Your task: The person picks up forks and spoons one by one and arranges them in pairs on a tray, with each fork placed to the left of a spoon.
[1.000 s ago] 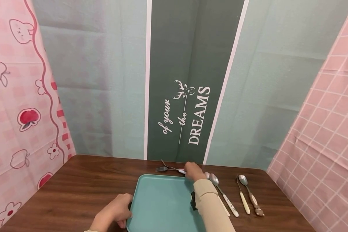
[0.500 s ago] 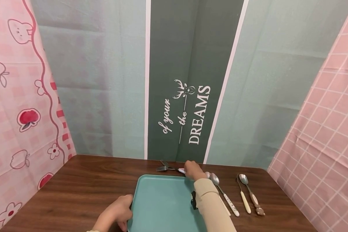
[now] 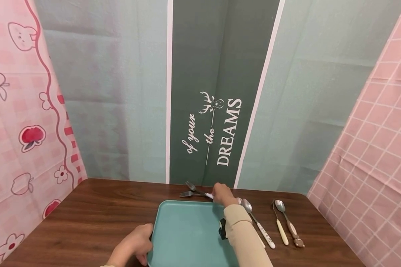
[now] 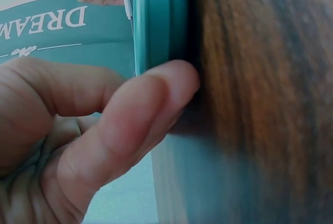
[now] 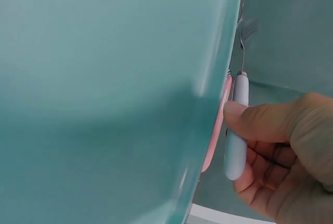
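A square teal tray [image 3: 190,230] lies on the brown wooden table. My left hand [image 3: 137,241] holds its left edge; in the left wrist view the thumb and a finger meet at the rim. Beyond the tray's far edge, my right hand [image 3: 223,194] pinches the pale handle of a fork [image 5: 237,156] between thumb and fingers. Its tines [image 3: 189,184] point left, slightly raised. A second fork [image 3: 186,194] lies beside it, close to the tray; a pink handle [image 5: 210,146] shows there in the right wrist view.
Right of the tray lie a spoon with a patterned white handle [image 3: 266,235], a cream-handled utensil [image 3: 282,233] and a spoon with a bear-shaped handle end [image 3: 297,237]. My right sleeve partly hides another spoon [image 3: 238,200]. Cloth curtains [image 3: 147,111] hang behind the table.
The held fork has turned and risen slightly, so its tines now show more face-on. My right hand has shifted up a little. The left hand and tray have barely moved.
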A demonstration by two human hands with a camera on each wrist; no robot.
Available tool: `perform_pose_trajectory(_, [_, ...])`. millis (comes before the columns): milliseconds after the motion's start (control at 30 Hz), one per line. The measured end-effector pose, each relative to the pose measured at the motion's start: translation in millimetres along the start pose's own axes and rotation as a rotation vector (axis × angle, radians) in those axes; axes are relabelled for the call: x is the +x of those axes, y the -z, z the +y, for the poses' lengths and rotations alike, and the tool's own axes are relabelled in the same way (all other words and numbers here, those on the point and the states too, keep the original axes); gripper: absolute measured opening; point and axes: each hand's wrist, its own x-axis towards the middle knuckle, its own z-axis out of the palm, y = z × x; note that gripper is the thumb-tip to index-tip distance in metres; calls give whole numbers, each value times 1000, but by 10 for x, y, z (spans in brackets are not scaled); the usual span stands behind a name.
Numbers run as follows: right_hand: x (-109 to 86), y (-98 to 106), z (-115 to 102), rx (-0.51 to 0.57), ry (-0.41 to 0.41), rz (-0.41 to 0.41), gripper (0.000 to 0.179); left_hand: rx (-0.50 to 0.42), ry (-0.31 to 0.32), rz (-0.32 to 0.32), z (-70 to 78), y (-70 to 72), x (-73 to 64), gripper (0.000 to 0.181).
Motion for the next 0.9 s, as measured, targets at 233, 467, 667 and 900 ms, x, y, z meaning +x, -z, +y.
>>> perform_pose_trajectory(233, [-67,21,-130,42,-7,-11,23,5,-27,14,-11,-24,-27,23])
perform_pose_trajectory(467, [-18,-35,-176,31,-39,-52,18,-3,-38,23,-17,-30,-30,23])
perform_pose_trajectory(667, [-56,-38,-220,26,-27,-100,25,9,-40,38,-15,-34,-25,24])
perform_pose_trajectory(900, [-165,10,-300,-10,-15,-100,18,46,3,25,1,-33,-7,22])
